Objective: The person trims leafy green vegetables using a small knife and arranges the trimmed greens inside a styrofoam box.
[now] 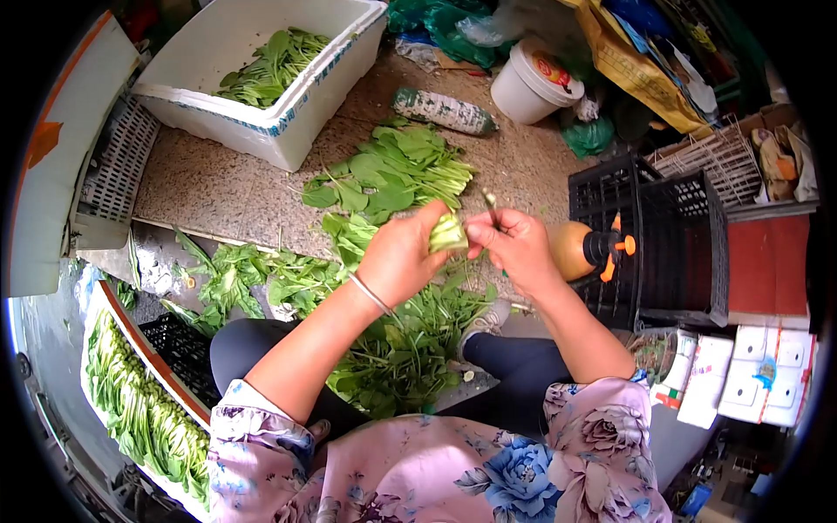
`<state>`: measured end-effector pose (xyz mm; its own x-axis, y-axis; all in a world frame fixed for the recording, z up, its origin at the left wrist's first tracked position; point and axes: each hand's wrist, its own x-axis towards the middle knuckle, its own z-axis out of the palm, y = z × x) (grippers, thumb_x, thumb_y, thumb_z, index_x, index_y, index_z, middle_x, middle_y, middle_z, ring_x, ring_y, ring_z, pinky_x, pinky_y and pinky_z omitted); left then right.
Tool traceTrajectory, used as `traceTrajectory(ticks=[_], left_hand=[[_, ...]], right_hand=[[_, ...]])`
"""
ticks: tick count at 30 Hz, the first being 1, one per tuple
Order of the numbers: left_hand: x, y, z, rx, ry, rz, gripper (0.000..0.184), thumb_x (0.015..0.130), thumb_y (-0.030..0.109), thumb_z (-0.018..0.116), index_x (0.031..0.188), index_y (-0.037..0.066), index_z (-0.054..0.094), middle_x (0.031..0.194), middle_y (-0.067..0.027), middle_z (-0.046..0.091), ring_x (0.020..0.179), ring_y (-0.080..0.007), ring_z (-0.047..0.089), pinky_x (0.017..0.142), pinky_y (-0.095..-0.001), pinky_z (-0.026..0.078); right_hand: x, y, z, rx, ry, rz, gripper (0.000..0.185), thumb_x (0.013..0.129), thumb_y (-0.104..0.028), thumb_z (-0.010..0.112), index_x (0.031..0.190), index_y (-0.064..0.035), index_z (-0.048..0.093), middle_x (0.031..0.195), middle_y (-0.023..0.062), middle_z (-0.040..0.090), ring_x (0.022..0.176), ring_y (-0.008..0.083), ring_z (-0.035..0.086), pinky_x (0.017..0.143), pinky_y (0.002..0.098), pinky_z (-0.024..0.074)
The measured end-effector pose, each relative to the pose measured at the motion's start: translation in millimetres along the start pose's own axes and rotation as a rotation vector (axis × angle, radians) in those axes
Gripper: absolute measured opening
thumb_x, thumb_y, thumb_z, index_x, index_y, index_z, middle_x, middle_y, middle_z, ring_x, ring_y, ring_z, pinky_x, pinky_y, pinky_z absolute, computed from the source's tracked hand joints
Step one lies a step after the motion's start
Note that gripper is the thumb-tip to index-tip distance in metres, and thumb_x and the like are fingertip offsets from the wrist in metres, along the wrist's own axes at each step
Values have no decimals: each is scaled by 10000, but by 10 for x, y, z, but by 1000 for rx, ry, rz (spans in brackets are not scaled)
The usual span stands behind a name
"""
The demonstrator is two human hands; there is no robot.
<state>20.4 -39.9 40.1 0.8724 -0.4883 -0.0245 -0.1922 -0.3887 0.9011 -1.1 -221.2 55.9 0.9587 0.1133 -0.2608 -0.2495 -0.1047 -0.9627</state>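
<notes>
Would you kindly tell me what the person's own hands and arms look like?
The left hand, ungloved, has a silver-coloured bangle at its wrist; the right hand is ungloved, with no bangle showing. Pink sleeves printed with blue and purple flowers end near the elbows.

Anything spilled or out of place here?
Yes: loose leaves lie strewn between the person's legs, pointing every which way, unlike the more aligned pile of greens on the speckled slab. They may just be trimmings.
</notes>
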Motion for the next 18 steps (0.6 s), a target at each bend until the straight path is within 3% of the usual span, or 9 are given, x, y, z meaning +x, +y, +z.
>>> traceTrajectory(ticks=[1,4,6,7,11,16,18], left_hand=[[3,-30,78,-136,85,43,327,705,122,700,916,33,466,706,-177,577,656,-311,590,605,-382,473],[3,-88,170,-579,-19,-31,273,768,128,687,913,17,483,717,-42,573,608,-101,517,558,-251,451],[-38,-77,161,-655,-62,-61,257,781,113,672,947,13,503,752,-15,577,629,-73,511,563,-230,449],[-49,-56,134,-730,-100,-90,248,795,98,658,981,8,522,786,12,582,650,-45,504,567,-209,447],[-76,-32,79,-745,-109,-92,239,797,115,661,964,24,516,763,-23,595,629,-76,542,529,-202,431],[-68,-73,71,-806,-124,-66,201,810,88,637,956,18,517,776,-32,598,649,-88,549,549,-219,457],[-60,-58,24,-758,-131,-152,189,815,69,625,957,12,514,789,-40,597,662,-99,556,575,-234,476]], right_hand=[[-53,25,-10,77,45,41,197,814,-181,645,887,-1,611,736,27,606,606,68,552,514,185,413],[-235,49,18,140,99,79,245,856,-252,592,940,-22,589,706,7,551,566,46,487,462,165,342],[-333,40,25,336,9,47,254,891,-275,534,957,-34,579,714,-4,518,576,35,433,469,154,327],[-370,12,64,371,15,60,307,913,-282,488,1081,-34,557,724,-15,495,584,30,391,473,147,307],[-362,116,78,274,-48,26,405,911,-227,495,1270,-45,446,709,-28,474,577,25,372,470,146,293],[-290,193,57,435,-90,84,377,912,-193,490,1260,-49,458,685,-35,437,566,28,359,460,144,286],[-273,182,57,494,-115,97,376,913,-185,488,1263,-52,455,677,-37,423,562,30,354,457,144,284]])
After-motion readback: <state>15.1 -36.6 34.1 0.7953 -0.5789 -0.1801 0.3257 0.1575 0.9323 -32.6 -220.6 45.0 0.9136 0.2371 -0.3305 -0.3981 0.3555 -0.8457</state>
